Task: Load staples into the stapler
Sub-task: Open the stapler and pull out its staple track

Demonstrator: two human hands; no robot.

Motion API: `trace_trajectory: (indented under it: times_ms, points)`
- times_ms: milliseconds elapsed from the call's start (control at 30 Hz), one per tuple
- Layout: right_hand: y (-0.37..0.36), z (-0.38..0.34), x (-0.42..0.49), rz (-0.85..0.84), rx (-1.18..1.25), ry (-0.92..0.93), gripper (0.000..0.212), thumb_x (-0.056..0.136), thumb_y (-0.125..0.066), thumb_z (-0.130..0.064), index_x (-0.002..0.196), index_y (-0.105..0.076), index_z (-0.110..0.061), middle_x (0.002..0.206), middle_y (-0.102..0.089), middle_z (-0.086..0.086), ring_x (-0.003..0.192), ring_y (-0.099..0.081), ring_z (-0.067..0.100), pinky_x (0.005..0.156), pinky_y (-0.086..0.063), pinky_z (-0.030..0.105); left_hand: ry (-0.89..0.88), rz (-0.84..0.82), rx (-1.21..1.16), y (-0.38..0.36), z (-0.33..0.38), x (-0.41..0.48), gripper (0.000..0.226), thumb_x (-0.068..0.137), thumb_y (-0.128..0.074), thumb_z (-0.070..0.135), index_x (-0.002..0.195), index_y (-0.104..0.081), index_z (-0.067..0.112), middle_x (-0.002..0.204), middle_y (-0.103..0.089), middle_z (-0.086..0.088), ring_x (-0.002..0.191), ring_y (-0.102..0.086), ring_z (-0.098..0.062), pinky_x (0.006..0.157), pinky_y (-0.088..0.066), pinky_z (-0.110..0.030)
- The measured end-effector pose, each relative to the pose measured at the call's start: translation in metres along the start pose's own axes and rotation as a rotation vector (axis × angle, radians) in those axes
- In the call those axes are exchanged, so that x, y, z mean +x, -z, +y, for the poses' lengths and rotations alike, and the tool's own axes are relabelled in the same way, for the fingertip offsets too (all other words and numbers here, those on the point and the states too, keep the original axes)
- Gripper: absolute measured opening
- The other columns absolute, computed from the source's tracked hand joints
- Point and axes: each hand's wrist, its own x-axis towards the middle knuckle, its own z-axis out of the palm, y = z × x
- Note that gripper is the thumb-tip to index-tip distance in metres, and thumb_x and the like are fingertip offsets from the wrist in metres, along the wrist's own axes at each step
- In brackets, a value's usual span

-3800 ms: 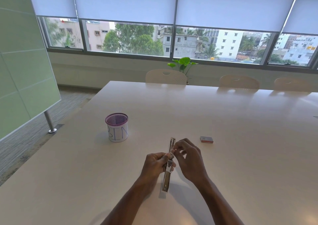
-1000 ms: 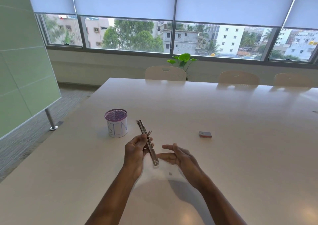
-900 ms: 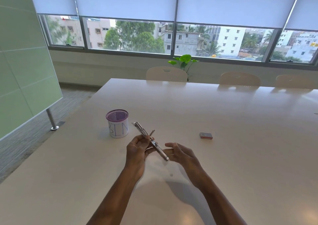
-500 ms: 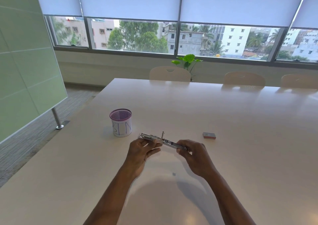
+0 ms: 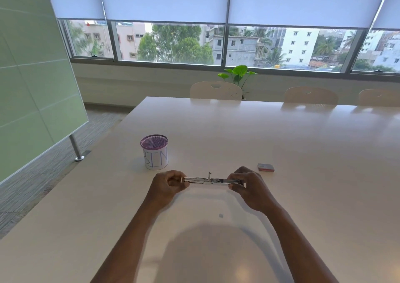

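A slim metal stapler (image 5: pixel 208 180) is held level above the white table (image 5: pixel 303 153), lying left to right. My left hand (image 5: pixel 167 187) pinches its left end and my right hand (image 5: pixel 249 187) grips its right end. A small part sticks up from the stapler's middle. A small red and grey staple box (image 5: pixel 265 167) lies on the table just right of my right hand. A tiny grey piece (image 5: pixel 220 215) rests on the table below the stapler, nearer to me.
A purple mesh cup (image 5: pixel 154 151) wrapped in paper marked "BIN" stands behind my left hand. Three chairs (image 5: pixel 216 90) line the table's far edge, with a green plant (image 5: pixel 238 75) by the windows. A green glass board (image 5: pixel 32 77) stands at the left.
The stapler turned from pointing away from me to lying flat, left to right. My right hand, open a second ago, closed on its right end.
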Motion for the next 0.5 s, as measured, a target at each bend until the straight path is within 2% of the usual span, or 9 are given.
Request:
trace_trajectory:
  times_ms: [67,167,300,400,500]
  points:
    - [-0.004,0.002,0.0,-0.021,-0.015,-0.008,0.014,0.079,-0.074,-0.01,0.085,-0.076,-0.023,0.083,-0.057,-0.011,0.072,-0.055,0.005,0.071,-0.043,0.023,-0.084,-0.008,0.236,0.002,-0.005,0.002,0.023,0.071,-0.084,0.008,0.075,-0.071,0.026,0.069,-0.067,0.004,0.062,-0.059,-0.002,0.061,-0.041,-0.011]
    - [-0.009,0.008,0.0,-0.044,-0.089,-0.02,0.012,0.079,-0.074,-0.018,0.086,-0.075,-0.028,0.083,-0.055,-0.018,0.084,-0.056,0.014,0.081,-0.046,0.034,-0.139,-0.02,0.348,0.004,-0.01,0.003,0.021,0.068,-0.085,0.012,0.076,-0.073,0.026,0.087,-0.064,0.0,0.083,-0.059,-0.007,0.066,-0.037,-0.009]
    - [-0.013,0.013,-0.003,-0.077,-0.121,-0.073,0.013,0.077,-0.073,-0.025,0.087,-0.074,-0.034,0.09,-0.054,-0.02,0.095,-0.053,0.016,0.089,-0.041,0.039,-0.165,-0.068,0.389,0.004,-0.018,0.003,0.023,0.065,-0.087,0.013,0.074,-0.072,0.028,0.088,-0.063,0.003,0.085,-0.06,-0.007,0.078,-0.042,-0.018]
    - [-0.015,0.016,-0.005,-0.095,-0.103,-0.102,0.014,0.077,-0.075,-0.027,0.086,-0.074,-0.037,0.102,-0.056,-0.017,0.102,-0.053,0.015,0.094,-0.039,0.042,-0.18,-0.081,0.414,0.004,-0.018,0.002,0.027,0.065,-0.087,0.013,0.071,-0.069,0.032,0.087,-0.062,0.006,0.085,-0.061,-0.007,0.079,-0.044,-0.02]
    - [-0.016,0.018,-0.005,-0.098,-0.066,-0.129,0.014,0.075,-0.076,-0.027,0.086,-0.075,-0.036,0.109,-0.056,-0.014,0.106,-0.055,0.016,0.097,-0.04,0.04,-0.191,-0.105,0.431,0.006,-0.019,0.0,0.025,0.065,-0.087,0.011,0.072,-0.071,0.029,0.089,-0.062,0.006,0.086,-0.062,-0.011,0.08,-0.046,-0.023]
